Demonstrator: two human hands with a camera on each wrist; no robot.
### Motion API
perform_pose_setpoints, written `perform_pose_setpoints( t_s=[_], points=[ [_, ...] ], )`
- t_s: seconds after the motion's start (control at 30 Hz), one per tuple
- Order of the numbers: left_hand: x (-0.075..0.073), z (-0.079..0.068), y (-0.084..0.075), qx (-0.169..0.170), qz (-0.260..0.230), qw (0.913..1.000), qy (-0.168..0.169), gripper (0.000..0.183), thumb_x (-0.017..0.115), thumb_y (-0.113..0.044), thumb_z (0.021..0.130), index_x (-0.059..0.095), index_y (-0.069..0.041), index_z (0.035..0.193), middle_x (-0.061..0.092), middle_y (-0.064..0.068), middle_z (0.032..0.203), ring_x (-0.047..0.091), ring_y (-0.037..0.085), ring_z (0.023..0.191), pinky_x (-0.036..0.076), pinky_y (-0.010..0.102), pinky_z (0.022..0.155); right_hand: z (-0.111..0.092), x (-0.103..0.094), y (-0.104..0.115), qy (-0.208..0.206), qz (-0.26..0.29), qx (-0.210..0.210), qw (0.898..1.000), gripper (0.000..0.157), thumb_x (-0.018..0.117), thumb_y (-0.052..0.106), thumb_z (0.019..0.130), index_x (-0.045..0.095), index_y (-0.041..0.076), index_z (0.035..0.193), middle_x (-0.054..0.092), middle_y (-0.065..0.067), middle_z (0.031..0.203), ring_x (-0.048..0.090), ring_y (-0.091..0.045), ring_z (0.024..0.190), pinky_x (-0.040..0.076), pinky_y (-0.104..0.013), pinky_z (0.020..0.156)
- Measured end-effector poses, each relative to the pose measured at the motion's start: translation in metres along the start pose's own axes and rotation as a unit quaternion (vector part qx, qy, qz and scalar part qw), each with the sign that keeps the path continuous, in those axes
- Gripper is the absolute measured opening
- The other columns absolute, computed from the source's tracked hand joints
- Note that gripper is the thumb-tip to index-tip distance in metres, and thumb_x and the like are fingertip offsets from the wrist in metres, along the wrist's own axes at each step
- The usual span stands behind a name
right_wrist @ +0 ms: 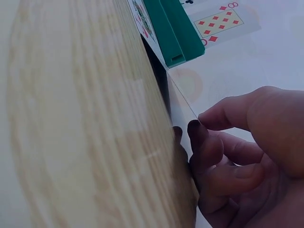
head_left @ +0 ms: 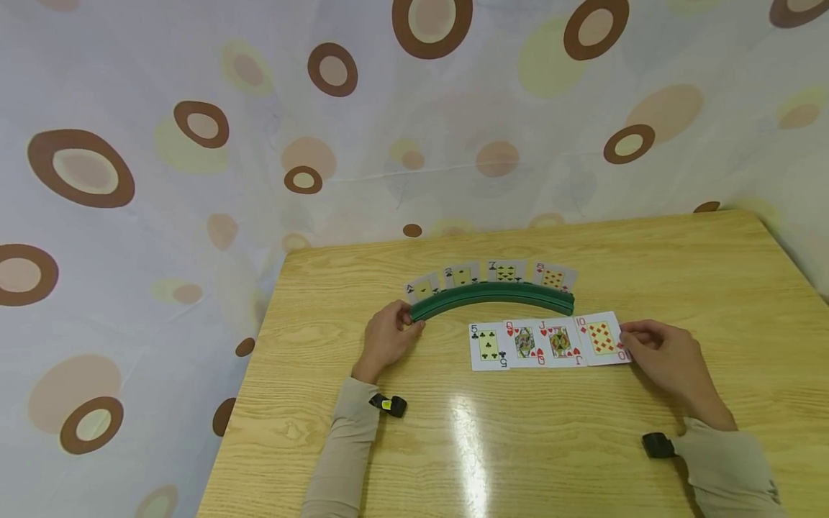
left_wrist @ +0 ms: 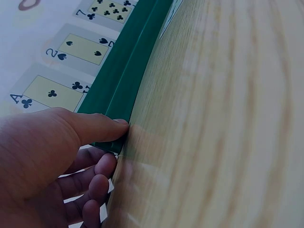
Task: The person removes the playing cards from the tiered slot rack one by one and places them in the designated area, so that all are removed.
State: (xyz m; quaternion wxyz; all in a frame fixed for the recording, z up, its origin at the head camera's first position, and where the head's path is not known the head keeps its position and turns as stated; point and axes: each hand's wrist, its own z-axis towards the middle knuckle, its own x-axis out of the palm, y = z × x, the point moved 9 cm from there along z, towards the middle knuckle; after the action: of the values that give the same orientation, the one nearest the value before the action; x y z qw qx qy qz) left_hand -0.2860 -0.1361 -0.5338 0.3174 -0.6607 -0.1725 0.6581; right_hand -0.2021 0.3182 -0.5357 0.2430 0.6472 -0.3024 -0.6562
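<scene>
Ten of diamonds [head_left: 601, 338] in right hand [head_left: 668, 362]

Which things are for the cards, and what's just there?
Card job:
green curved card holder, gripped by left hand
ace of clubs, two of spades, seven of clubs, eight of diamonds
five of clubs, queen of hearts, jack of hearts, ten of diamonds, pinched by right hand

Just there:
wooden table
circle-patterned backdrop
</scene>
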Motion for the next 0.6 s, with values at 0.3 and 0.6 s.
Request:
perform_pose_setpoints(
  t_s=[0.3,0.6],
  points=[
    [0.0006,-0.0001,0.0003,0.002,0.002,1.0,0.0,0.03,0.079,-0.024,0.102,0.071,-0.002,0.12,0.07,0.006,0.094,0.053,0.012,0.077,0.04,0.025,0.071,-0.0009,-0.001,0.0019,0.009,-0.008,0.002,1.0,0.035,0.065,0.023,0.109,0.074,-0.006,0.126,0.076,-0.016,0.1,0.055,0.005,0.073,0.044,-0.02,0.064],
    [0.0002,0.0003,0.0,0.002,0.005,1.0,0.0,0.031,0.079,-0.024,0.102,0.071,-0.002,0.121,0.07,0.007,0.095,0.053,0.012,0.078,0.04,0.026,0.073,0.0006,-0.0026,-0.0044,0.001,-0.016,0.008,1.0,0.038,0.063,0.029,0.111,0.075,-0.004,0.126,0.077,-0.014,0.098,0.055,0.005,0.071,0.044,-0.021,0.064]
  ],
)
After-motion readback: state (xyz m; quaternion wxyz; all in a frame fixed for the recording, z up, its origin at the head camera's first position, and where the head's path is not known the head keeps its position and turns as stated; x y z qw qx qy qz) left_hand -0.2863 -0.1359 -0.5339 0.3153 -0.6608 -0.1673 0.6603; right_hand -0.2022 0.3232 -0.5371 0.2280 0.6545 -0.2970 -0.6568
